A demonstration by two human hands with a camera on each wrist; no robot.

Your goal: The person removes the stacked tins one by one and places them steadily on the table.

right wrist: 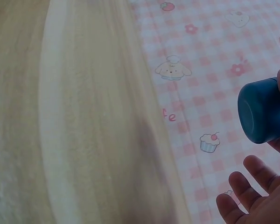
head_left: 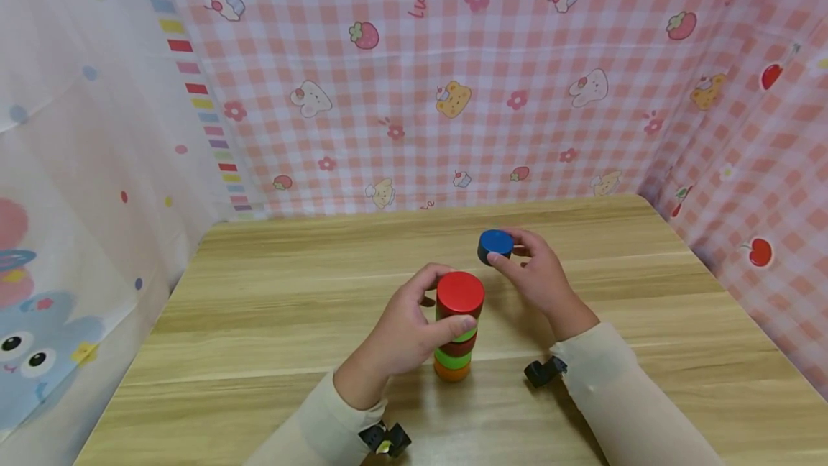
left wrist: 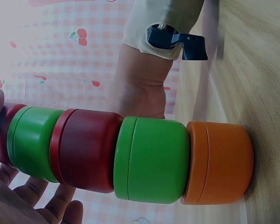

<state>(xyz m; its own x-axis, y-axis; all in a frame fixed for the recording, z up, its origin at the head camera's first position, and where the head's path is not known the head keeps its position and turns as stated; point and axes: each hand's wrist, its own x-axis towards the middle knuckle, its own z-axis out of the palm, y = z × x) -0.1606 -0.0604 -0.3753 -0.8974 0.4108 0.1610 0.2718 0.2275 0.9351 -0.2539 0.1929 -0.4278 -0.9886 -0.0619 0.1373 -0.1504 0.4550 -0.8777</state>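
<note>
A tower of small round lidded jars stands on the table: an orange jar (left wrist: 221,163) at the bottom, then a green jar (left wrist: 154,158), a dark red jar (left wrist: 86,149), another green jar (left wrist: 37,140) and a red jar (head_left: 460,293) on top. My left hand (head_left: 410,329) grips the tower near its top, thumb in front of the red jar and fingers behind. Up and to the right of the tower, my right hand (head_left: 540,272) pinches a blue jar (head_left: 496,244) between thumb and fingers. In the right wrist view this blue jar hangs above the table, its other fingers spread below.
The wood-grain table (head_left: 259,322) reaches back to a pink checked cloth (head_left: 414,92) hung behind it. A white patterned cloth (head_left: 97,164) hangs at the left. Black wrist cameras (head_left: 386,439) sit on both sleeves, close to the tabletop.
</note>
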